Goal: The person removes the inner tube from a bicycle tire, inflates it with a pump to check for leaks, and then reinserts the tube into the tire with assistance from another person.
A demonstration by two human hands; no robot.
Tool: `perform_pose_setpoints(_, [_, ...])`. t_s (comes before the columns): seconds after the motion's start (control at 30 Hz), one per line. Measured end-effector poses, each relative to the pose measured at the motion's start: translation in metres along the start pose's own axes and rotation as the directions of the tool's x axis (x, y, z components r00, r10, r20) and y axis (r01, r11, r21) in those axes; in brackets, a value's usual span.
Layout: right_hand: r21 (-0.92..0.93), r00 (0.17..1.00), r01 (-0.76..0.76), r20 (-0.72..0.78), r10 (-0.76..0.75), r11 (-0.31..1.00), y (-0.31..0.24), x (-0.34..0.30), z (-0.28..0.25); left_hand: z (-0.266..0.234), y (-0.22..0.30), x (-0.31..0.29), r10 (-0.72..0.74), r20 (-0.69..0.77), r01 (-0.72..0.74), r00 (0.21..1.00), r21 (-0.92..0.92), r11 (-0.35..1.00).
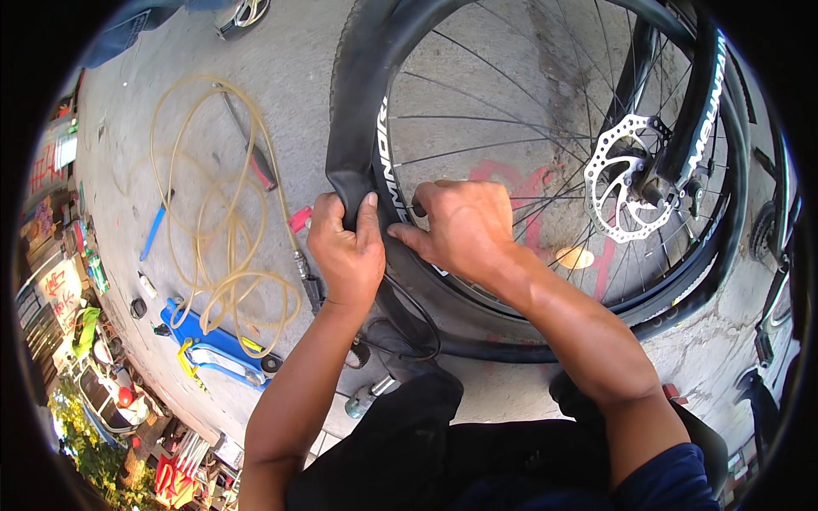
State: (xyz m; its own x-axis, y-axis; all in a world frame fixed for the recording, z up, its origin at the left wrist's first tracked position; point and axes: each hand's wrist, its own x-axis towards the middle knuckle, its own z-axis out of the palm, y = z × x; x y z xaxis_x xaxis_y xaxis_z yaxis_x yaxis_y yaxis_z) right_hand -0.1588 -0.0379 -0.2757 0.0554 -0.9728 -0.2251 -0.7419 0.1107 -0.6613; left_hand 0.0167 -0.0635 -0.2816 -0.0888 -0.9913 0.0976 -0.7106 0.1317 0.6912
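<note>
A bicycle wheel (386, 162) lies largest, its hub between 2 and 3 o'clock from the right hand (467, 226). Black rubber (352, 128) follows the rim's left side, with tread along its outer edge higher up; I cannot tell whether the pinched part is tyre or inner tube. It runs from the left hand (348, 255) toward 12 o'clock, folded just above the knuckles. A clear yellowish hose (201, 247) lies in loose coils on the concrete, between 9 and 10 o'clock from the left hand. The black fork (703, 102) stands toward 2 o'clock from the right hand.

The left hand pinches the rubber between thumb and bent fingers. Just beside it at 2 o'clock, the right hand curls over the rim, thumb toward the left hand; whether it grips anything, I cannot tell. The silver brake rotor (598, 179) surrounds the hub. Smaller still, a red-and-black handled tool (261, 166) lies between 10 and 11 o'clock from the left hand.
</note>
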Motion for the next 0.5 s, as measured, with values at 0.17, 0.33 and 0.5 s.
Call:
perform_pose_setpoints(0.17, [-0.002, 1.0, 0.009, 0.004, -0.009, 1.0, -0.002, 0.0, -0.001, 0.001, 0.004, -0.003, -0.027, 0.005, 0.027, 1.0, -0.059, 0.998])
perform_pose_setpoints(0.33, [-0.006, 0.994, -0.027, 0.103, 0.028, 1.0, -0.003, 0.001, -0.006, -0.011, 0.003, 0.004, -0.195, 0.154, 0.22, 0.969, -0.162, 0.962])
perform_pose_setpoints(0.5, [-0.045, 0.99, -0.008, 0.142, 0.015, 0.999, -0.005, 0.002, -0.009, -0.026, 0.012, 0.05, -0.268, 0.205, 0.288, 0.941, -0.074, 0.955])
